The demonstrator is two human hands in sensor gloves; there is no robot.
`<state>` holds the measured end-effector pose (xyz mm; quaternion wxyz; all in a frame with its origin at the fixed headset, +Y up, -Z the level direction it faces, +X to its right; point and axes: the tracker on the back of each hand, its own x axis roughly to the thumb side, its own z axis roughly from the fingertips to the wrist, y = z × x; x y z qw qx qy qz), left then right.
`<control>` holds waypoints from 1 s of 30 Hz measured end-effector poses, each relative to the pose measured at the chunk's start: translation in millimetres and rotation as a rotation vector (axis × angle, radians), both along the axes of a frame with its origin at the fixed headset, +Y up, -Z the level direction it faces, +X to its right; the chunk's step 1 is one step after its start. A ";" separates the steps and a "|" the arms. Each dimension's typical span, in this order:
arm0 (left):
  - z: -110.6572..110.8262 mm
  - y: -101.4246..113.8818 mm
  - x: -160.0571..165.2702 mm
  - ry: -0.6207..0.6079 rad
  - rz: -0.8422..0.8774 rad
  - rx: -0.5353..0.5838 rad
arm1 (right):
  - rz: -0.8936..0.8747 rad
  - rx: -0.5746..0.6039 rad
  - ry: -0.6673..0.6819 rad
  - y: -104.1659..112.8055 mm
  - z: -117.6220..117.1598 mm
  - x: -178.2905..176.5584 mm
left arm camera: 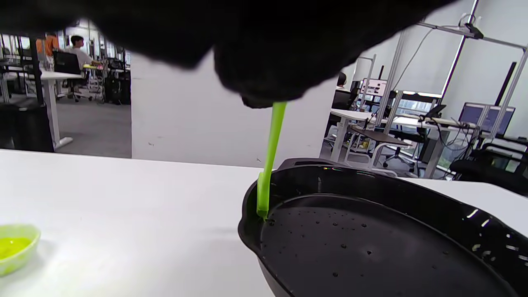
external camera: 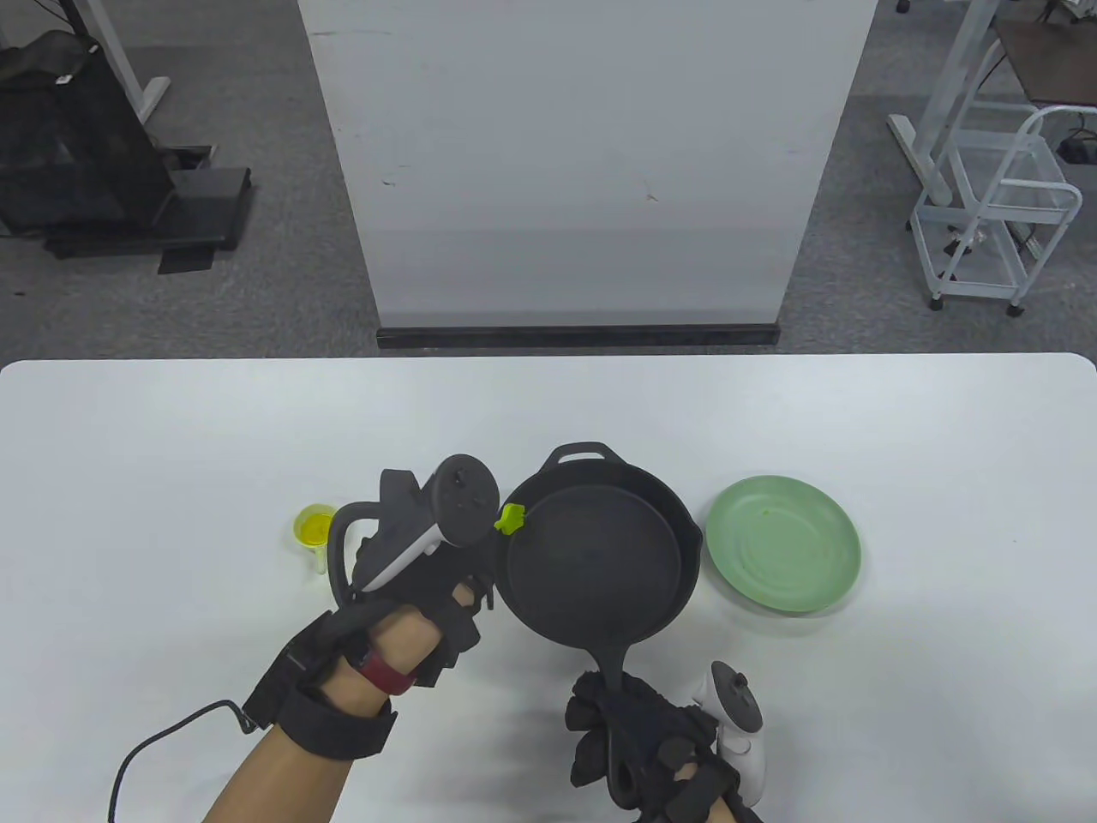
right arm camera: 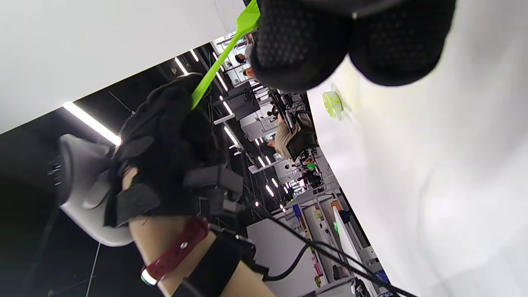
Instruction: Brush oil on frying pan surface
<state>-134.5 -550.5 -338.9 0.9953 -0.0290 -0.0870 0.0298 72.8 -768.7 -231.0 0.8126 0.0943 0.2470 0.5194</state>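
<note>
A black cast-iron frying pan point(external camera: 600, 549) is at the table's middle, tilted; my right hand point(external camera: 638, 737) grips its handle near the front edge. My left hand point(external camera: 428, 557) holds a green silicone brush point(external camera: 511, 518), and its head touches the pan's inner left rim. In the left wrist view the brush point(left arm camera: 270, 161) hangs from my fingers down to the pan's point(left arm camera: 371, 243) left edge, where small oil droplets dot the surface. A small cup of yellow oil point(external camera: 315, 527) stands left of my left hand. In the right wrist view the brush handle point(right arm camera: 222, 62) shows in my left hand point(right arm camera: 165, 140).
A green plate point(external camera: 782, 543) lies right of the pan. The oil cup also shows in the left wrist view point(left arm camera: 14, 247) and the right wrist view point(right arm camera: 332, 104). A white panel point(external camera: 583, 163) stands behind the table's far edge.
</note>
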 end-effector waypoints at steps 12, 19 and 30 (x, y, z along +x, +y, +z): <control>-18.5 -34.0 15.0 -0.068 0.335 -0.216 | -0.040 -0.004 0.028 -0.5 0.1 -3.8; -25.0 -51.3 27.1 -0.096 0.491 -0.281 | -0.049 -0.005 0.030 -0.2 -0.1 -3.6; -40.4 -82.4 24.0 -0.072 0.847 -0.430 | -0.052 -0.008 0.047 -0.5 -1.0 -4.0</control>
